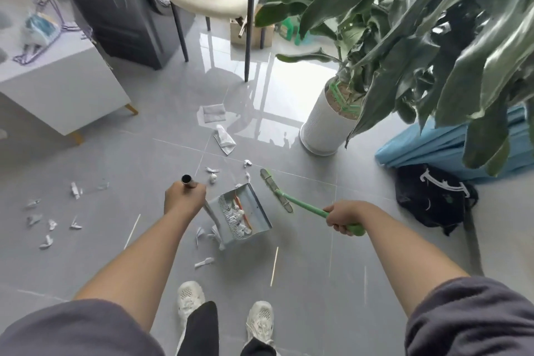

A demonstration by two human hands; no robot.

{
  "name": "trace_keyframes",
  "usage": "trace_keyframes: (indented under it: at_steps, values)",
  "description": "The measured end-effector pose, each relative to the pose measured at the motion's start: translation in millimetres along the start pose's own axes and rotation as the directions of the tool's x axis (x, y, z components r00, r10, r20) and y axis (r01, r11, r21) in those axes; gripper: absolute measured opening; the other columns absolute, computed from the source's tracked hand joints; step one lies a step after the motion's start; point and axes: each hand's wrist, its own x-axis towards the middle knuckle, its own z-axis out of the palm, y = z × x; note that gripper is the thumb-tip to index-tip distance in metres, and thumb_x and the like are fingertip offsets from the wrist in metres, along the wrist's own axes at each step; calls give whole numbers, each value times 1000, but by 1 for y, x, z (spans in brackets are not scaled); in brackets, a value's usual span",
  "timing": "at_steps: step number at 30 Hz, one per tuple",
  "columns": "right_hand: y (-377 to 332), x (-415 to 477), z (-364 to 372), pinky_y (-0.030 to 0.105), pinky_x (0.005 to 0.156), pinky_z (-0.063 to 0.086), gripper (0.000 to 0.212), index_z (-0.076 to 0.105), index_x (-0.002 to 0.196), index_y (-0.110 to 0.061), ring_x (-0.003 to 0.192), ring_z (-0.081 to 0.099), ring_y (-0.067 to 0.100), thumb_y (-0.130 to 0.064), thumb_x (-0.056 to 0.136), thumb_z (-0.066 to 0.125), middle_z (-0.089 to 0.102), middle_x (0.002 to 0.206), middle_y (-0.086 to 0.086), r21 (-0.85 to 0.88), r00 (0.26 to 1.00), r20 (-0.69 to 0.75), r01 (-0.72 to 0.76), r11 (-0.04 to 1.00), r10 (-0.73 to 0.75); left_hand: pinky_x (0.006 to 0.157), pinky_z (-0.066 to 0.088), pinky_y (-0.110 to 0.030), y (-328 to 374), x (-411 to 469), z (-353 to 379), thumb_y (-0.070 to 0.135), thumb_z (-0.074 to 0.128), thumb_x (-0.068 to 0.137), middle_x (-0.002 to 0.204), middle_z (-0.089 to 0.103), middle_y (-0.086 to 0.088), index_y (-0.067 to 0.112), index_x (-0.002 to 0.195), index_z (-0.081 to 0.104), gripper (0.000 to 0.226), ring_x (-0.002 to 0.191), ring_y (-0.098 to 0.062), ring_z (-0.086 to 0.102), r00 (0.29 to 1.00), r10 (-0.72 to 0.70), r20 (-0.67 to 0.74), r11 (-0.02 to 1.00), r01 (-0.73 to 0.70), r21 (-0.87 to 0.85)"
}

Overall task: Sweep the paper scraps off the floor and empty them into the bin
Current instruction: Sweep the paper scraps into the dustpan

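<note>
My left hand (pixel 184 197) grips the top of the metal handle (pixel 188 181) of a grey-blue dustpan (pixel 250 211) that stands on the floor and holds several paper scraps. My right hand (pixel 343 216) grips the green handle of a small broom (pixel 276 190), whose head lies just right of the pan's mouth. White paper scraps (pixel 52 221) lie scattered on the grey tiles at the left. More scraps (pixel 213 175) sit just beyond the pan and beside its near edge (pixel 204 261). Two larger crumpled sheets (pixel 224 139) lie further ahead. No bin shows.
A white cabinet (pixel 60 78) stands at the left and a dark appliance (pixel 115 6) behind it. A chair (pixel 213 0) stands ahead. A big potted plant in a white pot (pixel 320 127) crowds the right, with a blue bag (pixel 433 147) and black bag (pixel 430 199). My shoes (pixel 190 298) are below.
</note>
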Motion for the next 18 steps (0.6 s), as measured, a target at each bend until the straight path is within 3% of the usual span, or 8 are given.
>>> trace_keyframes:
  at_steps: [5,9,13,18]
  values:
    - [-71,10,7,27,52,42,37,57,117,-5,57,49,22,-6,85,39,54,69,10,-204,992,-122,19,979,-44,75,59,-48,-13,80,-42,33,57,65,66,62,-10,8,70,65,27,59,-29,58,997,-77,16,990,79,-115]
    - [-149,24,12,25,48,41,30,56,110,-5,52,49,18,-3,87,37,52,63,7,-251,974,-212,22,968,-77,70,58,-42,14,117,-98,34,61,65,65,61,-9,12,63,65,23,60,-28,59,999,-43,32,992,46,-116]
    - [-211,60,11,23,47,46,26,54,104,-10,51,54,19,-7,85,36,56,69,6,-278,949,-296,22,960,-107,64,48,-31,36,152,-132,39,59,63,70,62,-6,14,74,70,30,61,-26,57,999,1,42,996,3,-93]
    - [-272,105,-7,29,52,51,29,52,109,-11,60,58,23,-7,85,36,55,83,9,-300,923,-347,60,952,-167,72,55,-37,57,193,-145,32,54,69,68,65,-6,20,69,73,22,67,-28,59,998,57,-1,996,-57,-68]
